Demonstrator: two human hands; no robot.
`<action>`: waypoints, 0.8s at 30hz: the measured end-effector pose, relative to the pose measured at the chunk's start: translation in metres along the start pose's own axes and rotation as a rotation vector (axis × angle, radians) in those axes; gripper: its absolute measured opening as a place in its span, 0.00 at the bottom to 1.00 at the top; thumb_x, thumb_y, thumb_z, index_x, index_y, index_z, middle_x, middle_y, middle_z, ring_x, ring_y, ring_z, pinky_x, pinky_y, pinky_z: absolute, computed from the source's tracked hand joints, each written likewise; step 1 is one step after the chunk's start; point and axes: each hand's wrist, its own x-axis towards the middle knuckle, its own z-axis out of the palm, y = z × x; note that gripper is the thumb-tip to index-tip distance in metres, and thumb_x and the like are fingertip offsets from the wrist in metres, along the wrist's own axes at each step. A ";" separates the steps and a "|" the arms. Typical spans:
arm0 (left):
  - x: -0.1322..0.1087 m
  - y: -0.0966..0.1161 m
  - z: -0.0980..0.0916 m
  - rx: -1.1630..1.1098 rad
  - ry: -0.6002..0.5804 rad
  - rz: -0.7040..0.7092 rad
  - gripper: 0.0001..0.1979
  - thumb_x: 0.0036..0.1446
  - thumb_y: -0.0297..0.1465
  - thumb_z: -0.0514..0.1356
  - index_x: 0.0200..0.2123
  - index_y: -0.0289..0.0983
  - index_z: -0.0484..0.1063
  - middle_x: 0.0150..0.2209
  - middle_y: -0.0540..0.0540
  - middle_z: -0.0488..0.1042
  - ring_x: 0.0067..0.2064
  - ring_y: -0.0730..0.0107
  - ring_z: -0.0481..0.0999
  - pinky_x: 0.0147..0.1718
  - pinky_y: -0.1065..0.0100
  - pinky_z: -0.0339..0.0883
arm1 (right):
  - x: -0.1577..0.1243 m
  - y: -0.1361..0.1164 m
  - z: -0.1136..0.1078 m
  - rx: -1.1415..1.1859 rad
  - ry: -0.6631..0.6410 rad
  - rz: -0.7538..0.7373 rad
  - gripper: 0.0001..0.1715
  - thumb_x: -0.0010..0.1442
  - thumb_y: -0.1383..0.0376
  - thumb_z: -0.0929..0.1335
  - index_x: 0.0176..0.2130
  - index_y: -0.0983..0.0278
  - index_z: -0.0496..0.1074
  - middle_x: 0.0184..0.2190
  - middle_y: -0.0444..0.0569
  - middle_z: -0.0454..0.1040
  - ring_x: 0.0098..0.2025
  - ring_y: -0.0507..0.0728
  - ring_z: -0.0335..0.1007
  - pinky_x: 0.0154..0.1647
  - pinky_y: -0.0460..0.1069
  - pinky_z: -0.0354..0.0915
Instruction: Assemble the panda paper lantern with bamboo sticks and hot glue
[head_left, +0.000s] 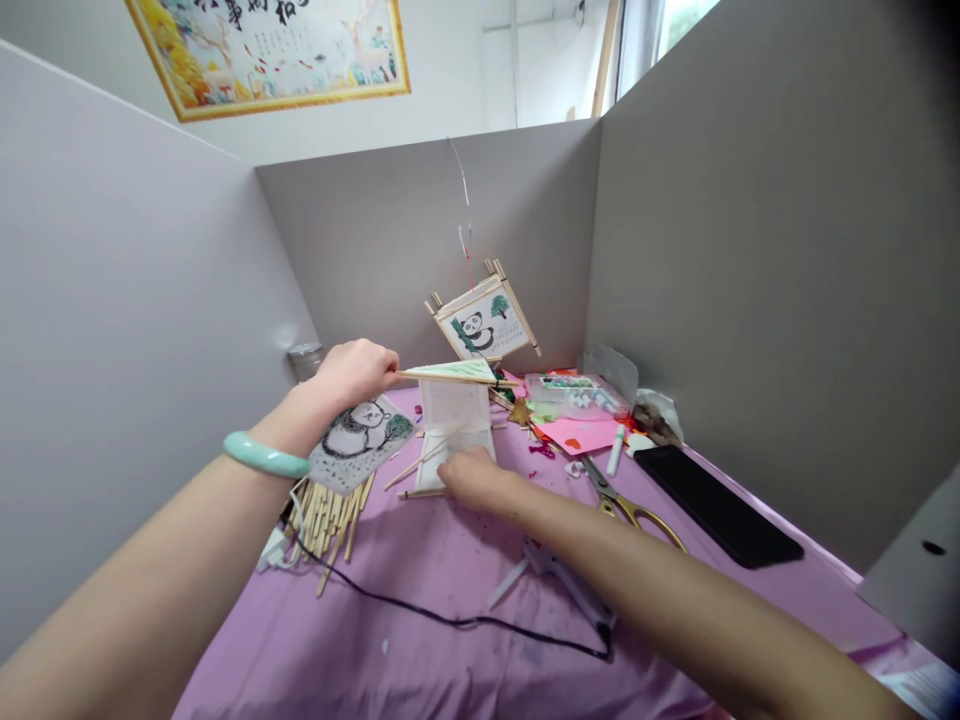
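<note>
My left hand (360, 368) is closed on the end of thin wooden sticks (457, 377) that edge a raised paper panel (469, 369) with green drawing on it. White paper panels (455, 407) hang below it, down to the tabletop. Over the lowest panel, my right hand (476, 478) has its fingers curled near a bottom stick (421, 493); what they pinch is hidden. A loose thin stick (409, 472) slants across beside that panel. Left of the panels lies a panda drawing (364, 440), partly over a pile of wooden sticks (326, 515).
A stick-framed panda lantern (487, 322) hangs from a wire (465, 185) behind. To the right lie gold-handled scissors (634, 508), a white marker (616, 450), pink paper (581, 434), a plastic box (577, 396) and a black phone (716, 505). A glue gun (566, 580) with a black cord (450, 622) lies in front.
</note>
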 end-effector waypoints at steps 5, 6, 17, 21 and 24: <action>0.006 -0.002 0.008 0.000 0.007 -0.028 0.19 0.56 0.47 0.51 0.38 0.45 0.77 0.35 0.45 0.79 0.36 0.62 0.76 0.29 0.70 0.60 | -0.001 0.006 0.009 0.004 0.057 -0.004 0.17 0.63 0.60 0.66 0.49 0.66 0.68 0.48 0.52 0.71 0.45 0.57 0.70 0.45 0.56 0.68; 0.007 -0.002 0.009 -0.002 0.013 -0.028 0.19 0.56 0.47 0.51 0.39 0.45 0.77 0.36 0.45 0.79 0.37 0.61 0.76 0.29 0.70 0.61 | -0.001 0.008 0.010 0.010 0.069 -0.005 0.17 0.63 0.59 0.66 0.49 0.66 0.69 0.47 0.52 0.71 0.45 0.57 0.70 0.45 0.56 0.68; 0.013 -0.004 0.020 0.010 0.096 -0.007 0.17 0.57 0.44 0.51 0.37 0.44 0.77 0.33 0.45 0.79 0.37 0.59 0.77 0.29 0.67 0.63 | 0.033 0.037 0.010 0.012 0.296 0.032 0.14 0.65 0.64 0.63 0.48 0.67 0.69 0.47 0.53 0.72 0.45 0.57 0.71 0.45 0.55 0.67; 0.014 -0.003 0.024 0.031 0.088 -0.005 0.17 0.58 0.43 0.51 0.39 0.45 0.77 0.33 0.46 0.79 0.37 0.61 0.76 0.31 0.68 0.63 | 0.052 0.039 0.007 -0.023 0.292 -0.009 0.13 0.65 0.64 0.63 0.48 0.66 0.69 0.46 0.52 0.72 0.43 0.56 0.71 0.43 0.55 0.68; 0.016 -0.003 0.026 0.039 0.082 0.005 0.18 0.59 0.43 0.50 0.40 0.44 0.77 0.34 0.45 0.79 0.38 0.61 0.76 0.31 0.67 0.63 | 0.068 0.034 0.008 -0.048 0.265 -0.066 0.12 0.64 0.63 0.64 0.46 0.67 0.70 0.45 0.50 0.72 0.43 0.56 0.71 0.43 0.55 0.69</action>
